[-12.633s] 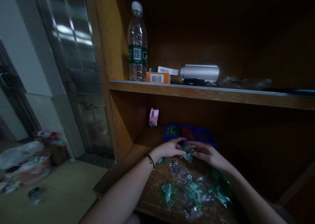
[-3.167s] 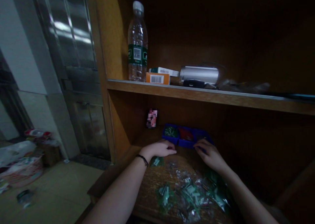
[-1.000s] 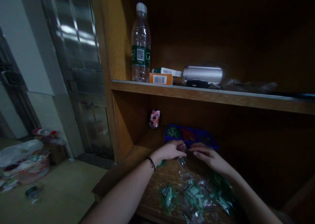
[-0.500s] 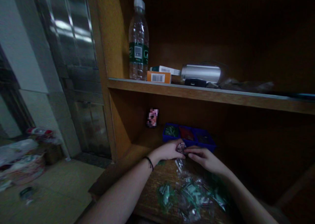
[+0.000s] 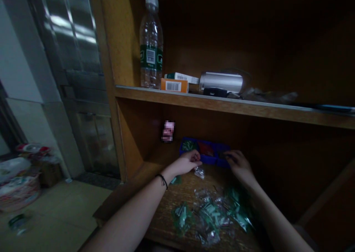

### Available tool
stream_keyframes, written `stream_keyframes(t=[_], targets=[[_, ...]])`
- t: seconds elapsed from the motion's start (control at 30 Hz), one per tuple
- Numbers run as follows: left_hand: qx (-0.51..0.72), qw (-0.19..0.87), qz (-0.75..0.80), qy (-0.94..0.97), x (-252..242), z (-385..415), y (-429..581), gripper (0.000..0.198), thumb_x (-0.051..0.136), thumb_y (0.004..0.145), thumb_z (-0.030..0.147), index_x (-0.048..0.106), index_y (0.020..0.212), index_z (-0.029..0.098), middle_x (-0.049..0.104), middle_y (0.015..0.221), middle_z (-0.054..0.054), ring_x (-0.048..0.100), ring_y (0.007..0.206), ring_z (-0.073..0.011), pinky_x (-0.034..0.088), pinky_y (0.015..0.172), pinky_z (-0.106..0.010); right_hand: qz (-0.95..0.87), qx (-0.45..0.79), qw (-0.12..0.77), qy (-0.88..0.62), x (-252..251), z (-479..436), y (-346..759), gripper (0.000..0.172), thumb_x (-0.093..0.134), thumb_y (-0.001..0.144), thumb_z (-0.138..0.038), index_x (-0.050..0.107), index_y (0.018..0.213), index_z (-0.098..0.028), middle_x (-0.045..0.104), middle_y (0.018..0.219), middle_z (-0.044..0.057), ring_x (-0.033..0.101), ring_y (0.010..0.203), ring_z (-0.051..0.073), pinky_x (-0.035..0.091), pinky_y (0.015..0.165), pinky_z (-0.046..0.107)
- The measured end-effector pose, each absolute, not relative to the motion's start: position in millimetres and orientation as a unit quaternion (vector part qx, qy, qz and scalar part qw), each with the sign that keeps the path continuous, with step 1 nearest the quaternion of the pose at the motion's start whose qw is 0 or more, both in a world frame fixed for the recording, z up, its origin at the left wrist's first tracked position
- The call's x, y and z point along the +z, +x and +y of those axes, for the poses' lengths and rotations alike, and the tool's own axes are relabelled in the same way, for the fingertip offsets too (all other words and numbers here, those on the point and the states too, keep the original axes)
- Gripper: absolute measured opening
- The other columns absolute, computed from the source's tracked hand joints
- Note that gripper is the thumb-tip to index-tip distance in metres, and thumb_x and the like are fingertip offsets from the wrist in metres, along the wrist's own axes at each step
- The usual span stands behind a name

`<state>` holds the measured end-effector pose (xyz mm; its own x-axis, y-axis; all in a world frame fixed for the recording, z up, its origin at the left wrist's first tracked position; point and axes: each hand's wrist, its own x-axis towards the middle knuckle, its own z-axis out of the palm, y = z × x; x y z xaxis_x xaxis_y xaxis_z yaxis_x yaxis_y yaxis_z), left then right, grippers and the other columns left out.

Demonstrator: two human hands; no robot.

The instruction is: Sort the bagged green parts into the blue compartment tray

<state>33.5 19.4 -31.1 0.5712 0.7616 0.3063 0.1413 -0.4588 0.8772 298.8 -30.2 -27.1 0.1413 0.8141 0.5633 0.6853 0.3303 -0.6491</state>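
A blue tray point(image 5: 208, 159) with three compartments stands at the back of the lower shelf. Green packets point(image 5: 189, 145) fill its left compartment, a red packet point(image 5: 205, 149) the middle one; dark contents in the right one are hard to make out. My left hand point(image 5: 189, 162) is at the tray's front wall, its thumb and curled fingers apart. Just below its thumb lies a crumpled clear packet point(image 5: 199, 172). Over the right compartment, my right hand point(image 5: 240, 166) has its fingertips pressed together; whatever they hold is too small and dark to name.
Loose green-and-clear packets point(image 5: 212, 213) are spread on the wooden surface between my forearms. On the shelf board point(image 5: 194, 103) above are a plastic bottle point(image 5: 151, 45), an orange box point(image 5: 174, 85) and a silver cylinder point(image 5: 221, 82). A cabinet side wall point(image 5: 131, 130) stands to the left.
My right hand has moved from beside my left hand to the tray's right compartment. My left hand has come off the clear packet, which now lies below it. The view has shifted slightly.
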Motion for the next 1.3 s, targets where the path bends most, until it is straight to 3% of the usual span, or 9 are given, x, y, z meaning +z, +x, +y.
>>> stream_keyframes(t=[0.17,0.33,0.53,0.73,0.83,0.93,1.03,1.17,1.3], targets=[[0.365,0.432,0.278,0.776,-28,17,34,0.015,0.063,0.083,0.027,0.051,0.089,0.019,0.051,0.074,0.005,0.049,0.065,-0.0097,0.038,0.061,-0.021,-0.744,0.29,0.387,-0.461,-11,-55,267,0.028,0.06,0.087,-0.043,0.075,0.098,-0.023,0.064,0.116,0.008,0.058,0.109,0.025,0.041,0.097,0.037],[0.369,0.426,0.261,0.784,-24,13,34,0.016,0.066,0.081,0.024,0.057,0.092,0.018,0.057,0.081,0.002,0.053,0.075,-0.0119,0.042,0.067,-0.022,-0.724,0.434,0.284,-0.455,-11,-67,253,0.043,0.06,0.088,-0.05,0.07,0.119,-0.022,0.067,0.078,0.002,0.059,0.076,0.02,0.043,0.073,0.032],[0.335,0.465,0.268,0.774,-20,6,34,0.018,0.064,0.083,0.026,0.059,0.098,0.017,0.058,0.076,0.002,0.054,0.066,-0.0111,0.042,0.062,-0.022,-0.715,0.407,0.321,-0.47,-11,-65,258,0.039,0.06,0.086,-0.05,0.077,0.101,-0.019,0.062,0.069,0.002,0.055,0.07,0.018,0.037,0.067,0.029],[0.295,0.419,0.288,0.809,-17,3,31,0.014,0.063,0.083,0.027,0.064,0.092,0.016,0.061,0.075,0.001,0.055,0.066,-0.0117,0.041,0.062,-0.022,-0.656,0.363,0.449,-0.486,-14,-55,274,0.033,0.061,0.083,-0.045,0.077,0.08,-0.016,0.057,0.059,0.001,0.049,0.06,0.016,0.031,0.057,0.027],[0.273,0.37,0.296,0.837,-20,5,29,0.014,0.065,0.082,0.029,0.068,0.088,0.016,0.065,0.078,-0.001,0.057,0.073,-0.0138,0.042,0.066,-0.023,-0.574,0.315,0.544,-0.524,-18,-46,286,0.035,0.063,0.08,-0.048,0.075,0.079,-0.016,0.06,0.061,0.002,0.046,0.056,0.015,0.03,0.054,0.027],[0.248,0.346,0.296,0.855,-23,8,29,0.018,0.065,0.083,0.032,0.071,0.091,0.016,0.067,0.08,-0.002,0.059,0.074,-0.0148,0.043,0.067,-0.023,-0.522,0.249,0.598,-0.555,-20,-39,297,0.039,0.061,0.079,-0.05,0.074,0.093,-0.016,0.067,0.072,0.005,0.052,0.061,0.017,0.034,0.056,0.027],[0.246,0.345,0.29,0.858,-23,9,28,0.019,0.064,0.083,0.031,0.071,0.091,0.016,0.068,0.081,-0.002,0.06,0.076,-0.0152,0.044,0.068,-0.024,-0.512,0.188,0.583,-0.602,-24,-34,303,0.042,0.057,0.082,-0.05,0.072,0.106,-0.019,0.065,0.068,0.003,0.056,0.065,0.02,0.038,0.06,0.028],[0.243,0.35,0.284,0.859,-20,8,27,0.018,0.065,0.082,0.031,0.071,0.09,0.016,0.067,0.08,-0.002,0.059,0.075,-0.015,0.044,0.068,-0.024,-0.54,0.183,0.565,-0.596,-28,-31,301,0.033,0.055,0.08,-0.046,0.071,0.093,-0.019,0.066,0.075,0.004,0.055,0.063,0.019,0.038,0.059,0.029],[0.191,0.377,0.264,0.867,-20,7,27,0.026,0.07,0.079,0.038,0.071,0.096,0.017,0.065,0.08,-0.001,0.057,0.073,-0.0142,0.042,0.064,-0.023,-0.592,0.218,0.518,-0.577,-26,-36,289,0.03,0.054,0.081,-0.041,0.071,0.093,-0.02,0.067,0.081,0.004,0.054,0.064,0.018,0.037,0.059,0.028]])
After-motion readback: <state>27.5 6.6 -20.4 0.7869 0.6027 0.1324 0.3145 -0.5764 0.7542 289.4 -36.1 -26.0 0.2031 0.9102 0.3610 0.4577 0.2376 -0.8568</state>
